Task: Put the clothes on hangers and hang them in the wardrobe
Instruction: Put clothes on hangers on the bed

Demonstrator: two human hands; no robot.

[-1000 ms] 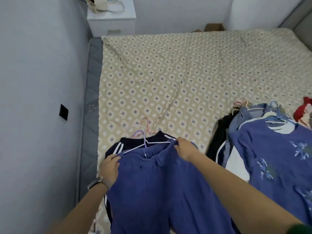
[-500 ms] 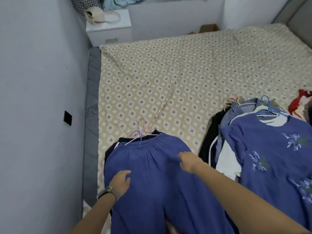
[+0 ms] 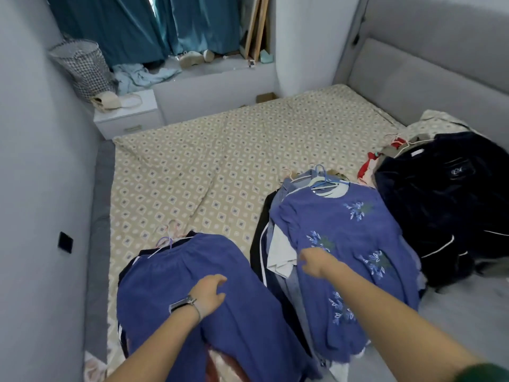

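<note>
**Sorting hangered clothes on the bed**

Resting flat on the plain blue-violet trousers (image 3: 192, 293), the left hand (image 3: 210, 292) has relaxed, spread fingers and grips nothing; it seems to be smoothing the cloth. The trousers lie on the patterned beige bedsheet (image 3: 192, 166) atop a dark striped garment, a pale wire hanger (image 3: 165, 244) showing at the waistband. The right hand (image 3: 314, 261) reaches over the blue-violet floral-embroidered blouse (image 3: 358, 244); its fingers look loosely extended, holding nothing, though blur makes this uncertain. That blouse tops a second stack, its blue hanger (image 3: 323, 180) already fitted. Both piles sit hook-end away, probably ready for carrying; no wardrobe is visible.
</note>
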